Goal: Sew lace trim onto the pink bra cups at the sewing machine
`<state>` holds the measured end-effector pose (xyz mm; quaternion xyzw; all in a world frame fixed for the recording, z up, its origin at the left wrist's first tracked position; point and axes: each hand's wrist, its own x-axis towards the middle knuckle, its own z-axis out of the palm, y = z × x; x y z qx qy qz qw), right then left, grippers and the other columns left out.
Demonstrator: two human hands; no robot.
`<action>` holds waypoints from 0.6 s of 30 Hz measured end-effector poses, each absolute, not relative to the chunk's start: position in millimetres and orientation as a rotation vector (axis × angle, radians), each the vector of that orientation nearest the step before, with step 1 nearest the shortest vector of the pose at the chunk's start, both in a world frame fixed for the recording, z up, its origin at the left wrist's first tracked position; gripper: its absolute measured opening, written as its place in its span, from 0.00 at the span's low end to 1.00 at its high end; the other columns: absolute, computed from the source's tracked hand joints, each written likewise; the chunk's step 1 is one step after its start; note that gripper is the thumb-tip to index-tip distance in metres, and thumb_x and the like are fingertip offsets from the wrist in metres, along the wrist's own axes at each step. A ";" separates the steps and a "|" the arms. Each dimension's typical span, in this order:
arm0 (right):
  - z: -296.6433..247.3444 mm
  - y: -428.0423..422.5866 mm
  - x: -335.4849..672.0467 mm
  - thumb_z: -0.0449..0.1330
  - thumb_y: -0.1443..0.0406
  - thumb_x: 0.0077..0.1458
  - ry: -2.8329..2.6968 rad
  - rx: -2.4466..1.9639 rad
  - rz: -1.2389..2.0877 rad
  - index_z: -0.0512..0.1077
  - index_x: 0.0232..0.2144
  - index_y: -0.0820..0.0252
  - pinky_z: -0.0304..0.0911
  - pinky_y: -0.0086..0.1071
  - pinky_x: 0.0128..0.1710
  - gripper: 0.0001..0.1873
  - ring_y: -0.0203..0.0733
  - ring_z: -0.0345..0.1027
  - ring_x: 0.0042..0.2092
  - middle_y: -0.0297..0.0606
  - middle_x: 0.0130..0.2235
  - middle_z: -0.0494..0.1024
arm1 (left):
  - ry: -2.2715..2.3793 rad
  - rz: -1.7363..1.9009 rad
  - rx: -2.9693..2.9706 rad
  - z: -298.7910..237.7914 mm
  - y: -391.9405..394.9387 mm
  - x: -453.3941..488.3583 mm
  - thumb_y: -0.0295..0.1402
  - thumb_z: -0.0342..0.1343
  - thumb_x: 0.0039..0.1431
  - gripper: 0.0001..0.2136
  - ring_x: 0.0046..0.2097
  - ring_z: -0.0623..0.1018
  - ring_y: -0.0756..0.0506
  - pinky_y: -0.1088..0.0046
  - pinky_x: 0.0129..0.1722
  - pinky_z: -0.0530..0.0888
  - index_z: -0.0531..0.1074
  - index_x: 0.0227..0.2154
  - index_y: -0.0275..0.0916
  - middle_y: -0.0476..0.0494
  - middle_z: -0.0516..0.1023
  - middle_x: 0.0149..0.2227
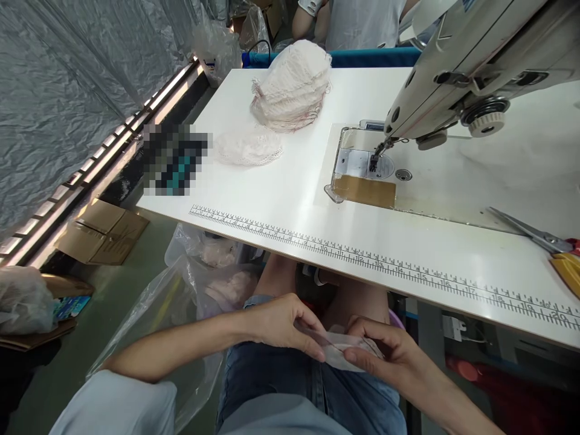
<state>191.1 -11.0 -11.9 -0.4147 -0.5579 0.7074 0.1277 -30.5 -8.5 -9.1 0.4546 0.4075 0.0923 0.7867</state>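
Note:
Above my lap, just below the table's front edge, a small piece of thin white fabric (338,355) stretches between my two hands. My left hand (290,326) pinches its left end between thumb and fingers. At the other end my right hand (378,347) grips the cloth, thumb on top, with part of it hidden by the fingers. On the white table (281,199) stands a sewing machine (453,78), its presser foot (374,162) over the metal plate. A flat white lace piece (248,148) lies to the left, in front of a stack of white fabric pieces (294,84).
Scissors (539,232) lie at the table's right, beside a yellow-handled tool (566,269). A printed ruler (362,257) runs along the front edge. Plastic bags with pale fabric (226,284) hang below left. A cardboard box (102,232) sits on the floor. Another person (357,24) is across the table.

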 end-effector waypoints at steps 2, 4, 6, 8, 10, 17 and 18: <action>-10.2 -11.0 189.4 0.61 0.51 0.52 -1.641 -1.204 2.042 0.71 0.23 0.60 0.55 0.28 0.28 0.18 0.36 0.60 0.29 0.32 0.26 0.67 | 0.899 0.219 0.988 -7.0 -8.3 -26.9 0.36 0.66 0.43 0.15 0.29 0.73 0.51 0.80 0.31 0.67 0.79 0.35 0.33 0.48 0.78 0.27; -9.0 -11.5 188.7 0.61 0.51 0.52 -1.653 -1.210 2.021 0.71 0.24 0.60 0.55 0.28 0.28 0.18 0.36 0.60 0.29 0.32 0.26 0.67 | 0.920 0.251 0.993 -6.0 -8.6 -24.0 0.38 0.66 0.43 0.15 0.28 0.72 0.52 0.81 0.30 0.66 0.79 0.33 0.33 0.49 0.77 0.26; -7.4 -12.1 188.7 0.60 0.52 0.53 -1.666 -1.211 2.005 0.71 0.24 0.60 0.55 0.28 0.28 0.18 0.36 0.60 0.29 0.32 0.26 0.67 | 0.932 0.268 1.004 -5.5 -9.2 -23.0 0.40 0.65 0.44 0.16 0.28 0.71 0.52 0.81 0.29 0.65 0.79 0.32 0.33 0.49 0.76 0.25; -5.0 -11.7 188.6 0.59 0.52 0.54 -1.695 -1.204 1.986 0.71 0.24 0.60 0.55 0.28 0.28 0.17 0.37 0.60 0.29 0.32 0.26 0.67 | 0.939 0.251 1.014 -4.5 -9.7 -24.0 0.42 0.65 0.44 0.17 0.27 0.71 0.52 0.80 0.29 0.65 0.80 0.31 0.33 0.48 0.76 0.25; -2.1 -9.9 188.2 0.58 0.53 0.55 -1.733 -1.191 1.969 0.71 0.24 0.59 0.55 0.28 0.28 0.17 0.37 0.60 0.29 0.32 0.26 0.67 | 0.948 0.228 1.024 -2.8 -9.9 -26.2 0.43 0.64 0.44 0.17 0.28 0.72 0.51 0.79 0.29 0.66 0.80 0.31 0.33 0.47 0.77 0.25; 0.3 -4.0 185.4 0.60 0.51 0.53 -1.767 -1.136 2.069 0.72 0.26 0.59 0.56 0.28 0.29 0.17 0.37 0.60 0.29 0.33 0.27 0.68 | 0.940 0.241 1.051 0.1 -9.1 -31.3 0.39 0.64 0.45 0.13 0.28 0.72 0.51 0.80 0.30 0.66 0.80 0.31 0.34 0.48 0.77 0.25; -0.4 -4.4 185.2 0.60 0.52 0.53 -1.763 -1.132 2.072 0.73 0.26 0.59 0.56 0.28 0.29 0.17 0.36 0.60 0.29 0.33 0.28 0.67 | 0.933 0.247 1.060 -0.3 -8.9 -31.9 0.38 0.64 0.46 0.13 0.28 0.72 0.51 0.80 0.30 0.66 0.80 0.31 0.34 0.48 0.77 0.26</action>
